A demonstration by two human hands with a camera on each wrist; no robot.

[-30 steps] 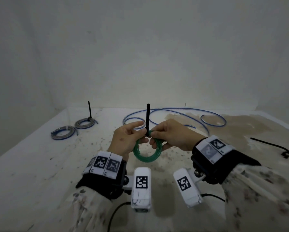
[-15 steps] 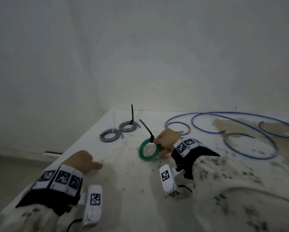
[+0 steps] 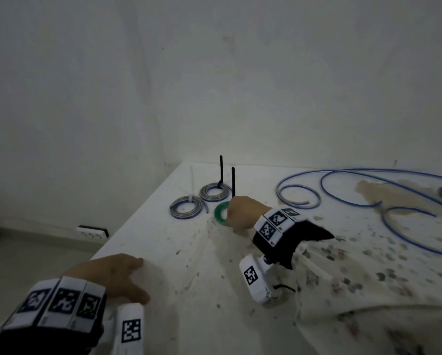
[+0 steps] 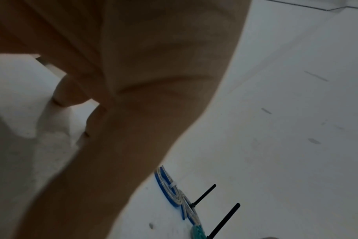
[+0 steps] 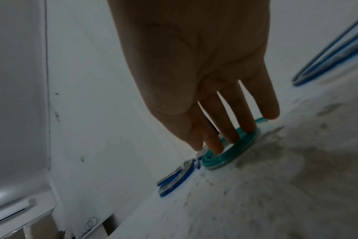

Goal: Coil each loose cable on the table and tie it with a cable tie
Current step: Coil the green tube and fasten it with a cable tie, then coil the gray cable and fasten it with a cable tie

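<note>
- On the stained white table (image 3: 178, 267), a green cable coil (image 3: 219, 210) is laid flat and is touched from above by the straight fingers (image 5: 233, 129) of the right hand (image 3: 243, 212); nothing is clasped, so that grip is released.
- A black cable tie (image 3: 233, 181) is seen standing upright from the green cable coil, just at the right hand.
- Just beyond, 2 blue-and-grey coils are set side by side: the nearer one (image 3: 186, 207) is bound with a white tie, the farther one (image 3: 213, 192) with a black tie (image 3: 221, 170) pointing up.
- Near the table's front edge, the left hand (image 3: 112, 275) is rested palm down with its fingers relaxed and nothing held.
- A long loose blue cable (image 3: 368, 201) is spread in wide loops over the right part of the table, well apart from the coils.
</note>
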